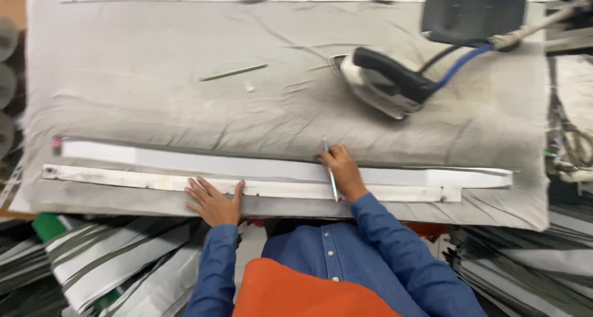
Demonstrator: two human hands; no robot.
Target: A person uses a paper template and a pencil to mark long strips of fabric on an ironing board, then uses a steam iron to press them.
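— While the long white strip (259,167) lay along the padded surface (154,88), how was it steadied?
— It was pinned by the left hand (213,201), fingers spread flat; a pencil (330,172) was gripped in the right hand (343,172), best kept tight against the strip's edge.

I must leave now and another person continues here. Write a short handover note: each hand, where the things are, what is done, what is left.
Left hand: flat, fingers spread, pressing the long worn template strip near the table's front edge.
Right hand: holds a pencil, tip at the upper edge of the long white fabric strip, which lies just behind the template.
Steam iron: resting on the grey padded table cover, far right, apart from both hands. A second pencil lies further back.
Done: both strips laid out straight, side by side.
Left: no pencil marks are readable on the fabric, so marking progress cannot be told.
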